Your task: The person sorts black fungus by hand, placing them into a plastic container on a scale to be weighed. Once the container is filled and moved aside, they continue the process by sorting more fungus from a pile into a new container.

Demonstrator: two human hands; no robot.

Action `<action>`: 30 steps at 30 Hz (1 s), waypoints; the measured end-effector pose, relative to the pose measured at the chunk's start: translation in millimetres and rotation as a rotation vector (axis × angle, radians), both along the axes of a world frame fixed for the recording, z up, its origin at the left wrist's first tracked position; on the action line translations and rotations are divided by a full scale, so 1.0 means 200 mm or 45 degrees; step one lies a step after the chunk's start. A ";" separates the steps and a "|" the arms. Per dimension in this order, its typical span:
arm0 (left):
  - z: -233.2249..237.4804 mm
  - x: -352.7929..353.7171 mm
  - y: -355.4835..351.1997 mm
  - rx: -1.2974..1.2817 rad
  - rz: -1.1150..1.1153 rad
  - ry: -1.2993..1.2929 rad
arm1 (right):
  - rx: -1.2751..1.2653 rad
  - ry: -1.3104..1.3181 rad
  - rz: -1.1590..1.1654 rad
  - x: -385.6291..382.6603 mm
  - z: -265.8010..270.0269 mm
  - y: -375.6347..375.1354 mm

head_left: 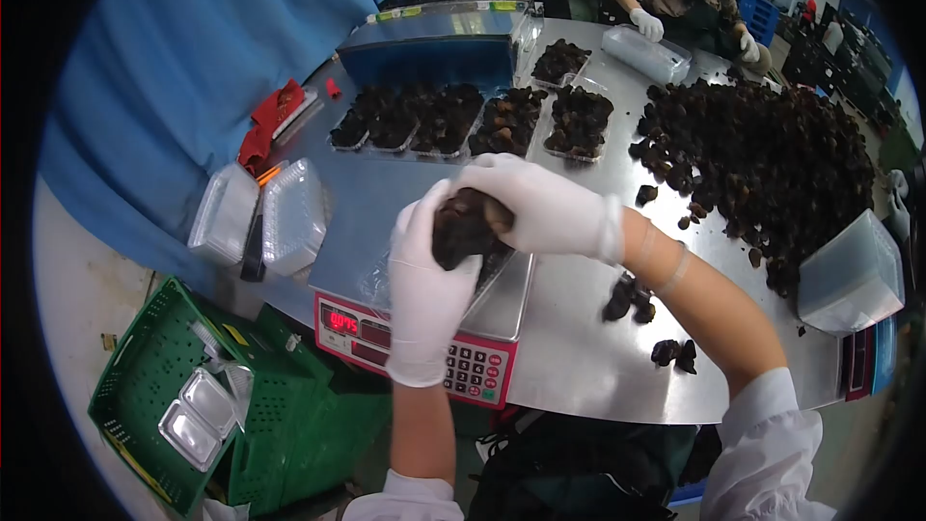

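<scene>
As the left hand (422, 280) and right hand (543, 207) grip a dark clump (461, 233), it sits mid-frame above the scale (333, 340).

The left cups its side; the right closes over its top. Should either grasp loosen, pieces could slip, scattering onto the desk (579, 367) right of centre.

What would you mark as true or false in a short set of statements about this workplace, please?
1. The left hand and right hand both hold dark pieces above the scale. True.
2. That scale's digits glow green. False: its display glows red.
3. Shiny trays lie inside the green crate. True.
4. The co-worker across the table is bare-handed. False: white gloves cover both hands.
5. The big loose heap is at the picture's right. True.
</scene>
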State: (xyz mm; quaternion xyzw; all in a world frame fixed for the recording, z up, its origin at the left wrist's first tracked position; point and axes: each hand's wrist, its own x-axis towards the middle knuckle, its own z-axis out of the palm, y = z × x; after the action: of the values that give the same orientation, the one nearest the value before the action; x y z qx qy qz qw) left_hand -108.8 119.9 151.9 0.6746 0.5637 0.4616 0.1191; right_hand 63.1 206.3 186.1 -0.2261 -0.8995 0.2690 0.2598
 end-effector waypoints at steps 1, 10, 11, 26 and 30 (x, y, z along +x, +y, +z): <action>0.00 -0.06 -0.01 -0.068 0.083 0.119 | -0.022 -0.044 0.038 -0.06 -0.03 0.06; -0.06 -0.28 -0.22 -0.273 0.145 0.406 | -0.249 -0.299 0.078 0.00 -0.05 0.23; -0.06 -0.28 -0.22 -0.230 0.141 0.430 | -0.254 -0.305 0.073 0.01 -0.08 0.24; -0.13 -0.29 -0.23 -0.105 0.050 0.465 | -0.350 0.070 -0.628 0.57 -0.46 -0.07; -0.12 -0.16 -0.31 0.400 0.141 0.207 | -0.228 -0.125 -0.652 0.53 -0.64 -0.08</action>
State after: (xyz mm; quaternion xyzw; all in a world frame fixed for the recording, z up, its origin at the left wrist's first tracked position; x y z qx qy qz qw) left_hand -141.0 58.8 128.4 0.6879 0.5287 0.4937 -0.0590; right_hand 170.0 190.8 58.2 -0.4811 -0.7971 0.2617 0.2544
